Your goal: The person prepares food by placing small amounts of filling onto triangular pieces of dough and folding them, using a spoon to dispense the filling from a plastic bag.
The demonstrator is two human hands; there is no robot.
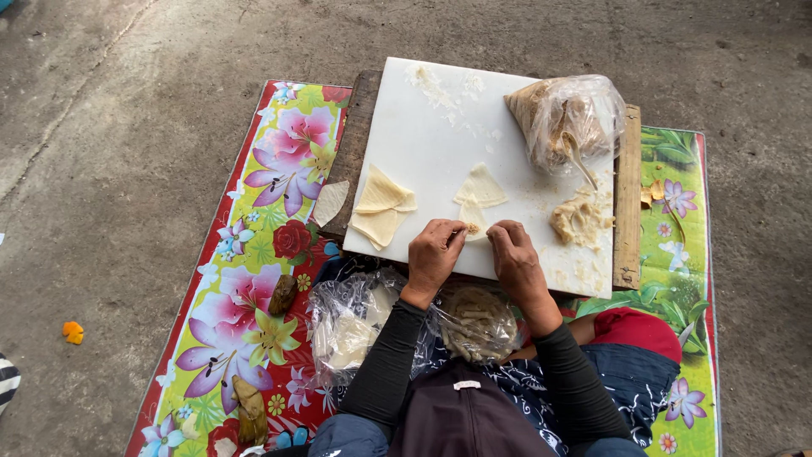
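My left hand (435, 252) and my right hand (515, 254) meet over a pale dough wrapper (472, 217) with a bit of filling, pinching it at the near edge of a white cutting board (423, 144). Another wrapper (482, 186) lies just beyond it. A small stack of wrappers (382, 211) sits to the left on the board. A heap of brownish filling (578, 220) lies to the right of my hands. Behind it stands a clear plastic bag of filling (565, 118) with a spoon in it.
The board rests on a wooden slab (627, 203) on a floral plastic mat (254, 279) laid on concrete ground. Two clear bags, one of wrappers (348, 330) and one of folded pieces (478, 322), lie in my lap. Scraps (283, 294) dot the mat.
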